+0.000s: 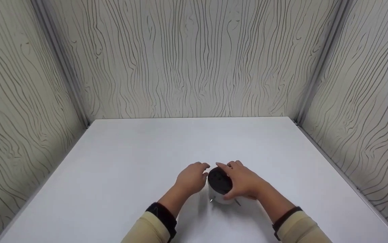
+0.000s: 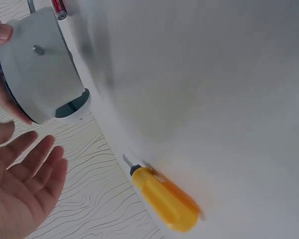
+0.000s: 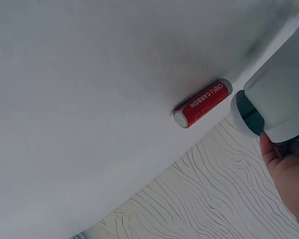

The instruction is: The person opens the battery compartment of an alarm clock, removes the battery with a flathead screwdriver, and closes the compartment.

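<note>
In the head view my right hand (image 1: 246,180) grips an alarm clock (image 1: 220,182) with a white round body, a black back turned up and thin metal legs. Its thumb is on the near side, the fingers on the far side. A white bell-like cup (image 3: 245,117) with a dark inside juts from the body. My left hand (image 1: 191,177) is just left of the clock; the left wrist view shows its fingers (image 2: 37,164) loosely spread, holding nothing. A yellow-handled screwdriver (image 2: 164,201) and a red battery (image 3: 203,104) lie on the table, neither discernible in the head view.
The white tabletop (image 1: 139,145) extends around both hands. Wood-grain patterned panels (image 1: 187,60) stand behind it and at both sides, with grey metal posts (image 1: 60,60) at the corners.
</note>
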`<action>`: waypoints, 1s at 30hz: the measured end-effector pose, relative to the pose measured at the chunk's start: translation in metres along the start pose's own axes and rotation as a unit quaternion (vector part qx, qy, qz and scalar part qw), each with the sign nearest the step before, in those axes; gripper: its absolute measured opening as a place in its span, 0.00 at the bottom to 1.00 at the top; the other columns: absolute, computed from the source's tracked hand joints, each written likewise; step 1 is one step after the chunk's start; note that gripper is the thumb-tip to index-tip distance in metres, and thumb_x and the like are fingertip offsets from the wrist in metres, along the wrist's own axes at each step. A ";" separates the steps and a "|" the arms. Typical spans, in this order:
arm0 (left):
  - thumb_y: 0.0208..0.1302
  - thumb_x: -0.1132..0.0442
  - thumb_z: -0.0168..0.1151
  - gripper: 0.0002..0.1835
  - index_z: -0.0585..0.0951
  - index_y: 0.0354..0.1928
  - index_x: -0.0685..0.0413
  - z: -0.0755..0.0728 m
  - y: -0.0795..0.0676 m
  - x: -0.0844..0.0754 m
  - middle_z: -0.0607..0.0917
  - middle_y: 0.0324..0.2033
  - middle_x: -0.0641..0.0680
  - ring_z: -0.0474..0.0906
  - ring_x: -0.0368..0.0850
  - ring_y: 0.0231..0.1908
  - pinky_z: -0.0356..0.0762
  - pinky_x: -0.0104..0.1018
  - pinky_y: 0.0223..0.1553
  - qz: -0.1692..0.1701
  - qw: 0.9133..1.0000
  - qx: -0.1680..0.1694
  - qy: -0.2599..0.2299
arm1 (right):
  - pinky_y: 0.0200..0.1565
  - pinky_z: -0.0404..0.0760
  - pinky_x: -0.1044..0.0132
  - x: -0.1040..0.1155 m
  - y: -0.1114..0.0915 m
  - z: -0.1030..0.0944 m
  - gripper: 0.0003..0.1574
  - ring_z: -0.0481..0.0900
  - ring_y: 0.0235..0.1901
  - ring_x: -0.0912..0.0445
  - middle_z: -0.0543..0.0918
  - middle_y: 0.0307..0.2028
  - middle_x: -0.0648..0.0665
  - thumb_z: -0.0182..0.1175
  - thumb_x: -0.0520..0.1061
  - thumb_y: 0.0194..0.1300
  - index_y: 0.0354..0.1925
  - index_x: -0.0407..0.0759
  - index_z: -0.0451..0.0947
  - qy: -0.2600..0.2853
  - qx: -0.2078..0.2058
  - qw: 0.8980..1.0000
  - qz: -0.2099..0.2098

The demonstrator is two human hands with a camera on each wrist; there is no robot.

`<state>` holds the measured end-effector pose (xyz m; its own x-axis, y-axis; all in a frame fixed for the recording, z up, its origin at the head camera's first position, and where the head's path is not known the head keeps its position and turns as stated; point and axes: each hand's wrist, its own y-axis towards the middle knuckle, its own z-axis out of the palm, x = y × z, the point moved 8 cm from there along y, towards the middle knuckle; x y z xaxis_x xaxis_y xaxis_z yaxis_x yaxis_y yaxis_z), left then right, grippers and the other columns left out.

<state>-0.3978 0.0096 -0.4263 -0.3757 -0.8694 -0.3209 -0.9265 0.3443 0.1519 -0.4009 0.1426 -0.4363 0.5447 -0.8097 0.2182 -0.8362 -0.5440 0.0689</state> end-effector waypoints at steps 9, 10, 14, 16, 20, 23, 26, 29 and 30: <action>0.57 0.68 0.57 0.33 0.64 0.65 0.39 -0.008 -0.010 -0.011 0.69 0.59 0.45 0.61 0.41 0.62 0.75 0.38 0.48 0.118 0.984 -0.059 0.122 | 0.44 0.74 0.55 -0.006 -0.002 -0.013 0.65 0.64 0.49 0.55 0.68 0.52 0.48 0.65 0.75 0.34 0.68 0.59 0.53 0.043 0.007 0.999 0.025; 0.56 0.66 0.59 0.35 0.62 0.66 0.38 -0.007 -0.010 -0.011 0.67 0.61 0.46 0.59 0.42 0.63 0.74 0.39 0.49 0.120 0.983 -0.055 0.124 | 0.44 0.74 0.54 -0.006 -0.002 -0.015 0.64 0.64 0.49 0.55 0.68 0.52 0.48 0.65 0.75 0.34 0.68 0.59 0.53 0.051 0.006 0.998 0.030; 0.50 0.53 0.69 0.44 0.56 0.68 0.35 -0.006 -0.013 -0.014 0.61 0.65 0.46 0.54 0.45 0.66 0.73 0.43 0.51 0.138 0.979 -0.058 0.141 | 0.45 0.73 0.52 -0.007 -0.003 -0.020 0.62 0.63 0.50 0.54 0.68 0.55 0.48 0.65 0.73 0.36 0.68 0.60 0.53 0.087 0.002 0.996 0.033; 0.47 0.48 0.70 0.47 0.55 0.68 0.36 -0.009 -0.015 -0.019 0.61 0.65 0.46 0.53 0.45 0.66 0.73 0.42 0.51 0.163 0.972 -0.077 0.153 | 0.46 0.72 0.52 -0.006 -0.004 -0.022 0.62 0.62 0.51 0.54 0.67 0.56 0.50 0.65 0.71 0.36 0.68 0.60 0.53 0.108 0.003 0.994 0.028; 0.45 0.47 0.71 0.46 0.58 0.67 0.38 -0.013 -0.020 -0.030 0.64 0.63 0.46 0.55 0.44 0.65 0.74 0.41 0.50 0.222 0.954 -0.111 0.165 | 0.46 0.70 0.52 -0.004 -0.007 -0.025 0.60 0.61 0.51 0.55 0.67 0.56 0.52 0.65 0.69 0.38 0.68 0.61 0.52 0.147 0.005 0.989 0.016; 0.45 0.50 0.72 0.41 0.64 0.63 0.42 -0.016 -0.025 -0.038 0.69 0.60 0.46 0.61 0.42 0.63 0.73 0.38 0.51 0.270 0.941 -0.130 0.155 | 0.48 0.69 0.51 -0.004 -0.009 -0.025 0.59 0.60 0.52 0.54 0.66 0.57 0.51 0.64 0.68 0.40 0.68 0.60 0.52 0.171 0.014 0.985 0.012; 0.44 0.54 0.73 0.36 0.68 0.57 0.46 -0.018 -0.029 -0.043 0.73 0.55 0.46 0.68 0.41 0.58 0.74 0.34 0.50 0.310 0.928 -0.145 0.145 | 0.49 0.67 0.49 -0.004 -0.010 -0.025 0.57 0.60 0.54 0.54 0.65 0.58 0.49 0.63 0.68 0.42 0.68 0.59 0.52 0.186 0.025 0.982 0.010; 0.44 0.56 0.73 0.34 0.69 0.55 0.48 -0.019 -0.032 -0.045 0.74 0.52 0.46 0.72 0.40 0.54 0.75 0.32 0.48 0.331 0.920 -0.152 0.144 | 0.50 0.67 0.48 -0.004 -0.012 -0.023 0.55 0.60 0.54 0.53 0.65 0.58 0.48 0.62 0.68 0.43 0.67 0.58 0.54 0.191 0.037 0.981 0.008; 0.43 0.57 0.73 0.34 0.69 0.54 0.48 -0.019 -0.033 -0.046 0.74 0.51 0.46 0.73 0.40 0.53 0.76 0.31 0.46 0.335 0.918 -0.154 0.144 | 0.50 0.67 0.47 -0.004 -0.012 -0.022 0.55 0.60 0.54 0.52 0.64 0.58 0.47 0.62 0.68 0.43 0.67 0.57 0.55 0.193 0.042 0.980 0.006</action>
<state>-0.3499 0.0316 -0.3986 -0.7972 -0.5714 0.1948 -0.4222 0.7584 0.4965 -0.3945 0.1578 -0.4164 0.4565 -0.6819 0.5715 -0.8261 -0.5634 -0.0124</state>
